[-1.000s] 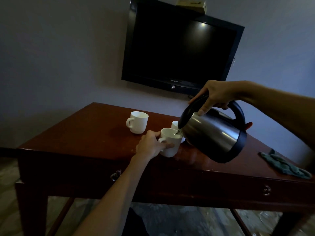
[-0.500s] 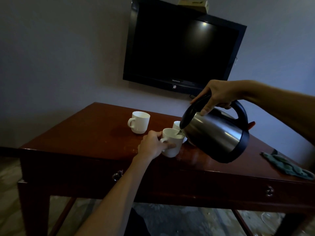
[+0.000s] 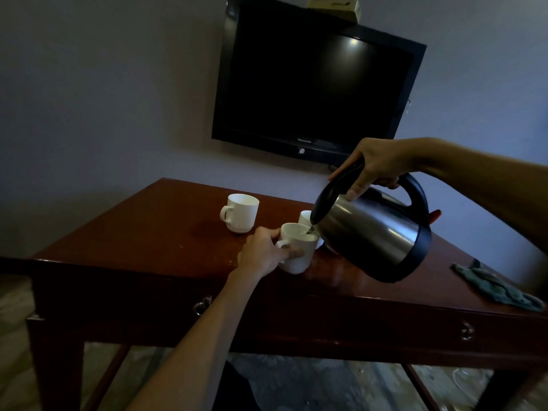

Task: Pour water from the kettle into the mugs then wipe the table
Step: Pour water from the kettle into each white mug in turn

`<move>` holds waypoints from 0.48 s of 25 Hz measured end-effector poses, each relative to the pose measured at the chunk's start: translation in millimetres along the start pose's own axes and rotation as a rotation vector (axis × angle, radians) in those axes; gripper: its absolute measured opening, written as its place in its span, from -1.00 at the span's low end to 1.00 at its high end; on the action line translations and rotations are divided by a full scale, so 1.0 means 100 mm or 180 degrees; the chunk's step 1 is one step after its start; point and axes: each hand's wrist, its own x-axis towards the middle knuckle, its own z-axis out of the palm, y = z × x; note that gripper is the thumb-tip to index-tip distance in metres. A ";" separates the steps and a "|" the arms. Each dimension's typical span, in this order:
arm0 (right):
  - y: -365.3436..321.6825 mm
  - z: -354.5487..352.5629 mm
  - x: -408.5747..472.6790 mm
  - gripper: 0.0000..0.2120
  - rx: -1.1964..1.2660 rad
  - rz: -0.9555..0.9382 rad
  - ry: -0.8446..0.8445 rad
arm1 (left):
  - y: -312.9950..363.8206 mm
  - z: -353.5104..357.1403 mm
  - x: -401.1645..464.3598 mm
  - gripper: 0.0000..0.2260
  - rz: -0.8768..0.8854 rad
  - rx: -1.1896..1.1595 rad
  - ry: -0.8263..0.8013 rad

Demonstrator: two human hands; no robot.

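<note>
Kettle (image 3: 373, 232) tilted, spout down-left over near mug (image 3: 298, 247)

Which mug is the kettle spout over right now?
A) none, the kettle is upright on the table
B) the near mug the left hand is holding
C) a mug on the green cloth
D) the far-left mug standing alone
B: the right hand tilts the kettle with its spout at the rim of the near mug, which the left hand grips at the handle; the far-left mug stands apart.
</note>
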 end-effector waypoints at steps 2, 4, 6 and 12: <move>0.00 0.00 0.01 -0.53 -0.0003 -0.0009 -0.0010 | 0.00 0.00 0.00 -0.37 0.0021 -0.0021 -0.0004; 0.00 -0.01 0.01 -0.52 -0.0009 -0.0016 -0.0017 | 0.00 0.00 0.00 -0.36 0.0028 -0.0025 0.0021; 0.00 -0.01 0.01 -0.53 -0.0011 -0.0009 -0.0016 | -0.01 0.00 0.00 -0.35 0.0041 -0.0021 0.0038; -0.01 -0.01 0.03 -0.52 -0.0054 0.0000 -0.0029 | -0.02 0.00 0.01 -0.39 0.0052 -0.0026 0.0002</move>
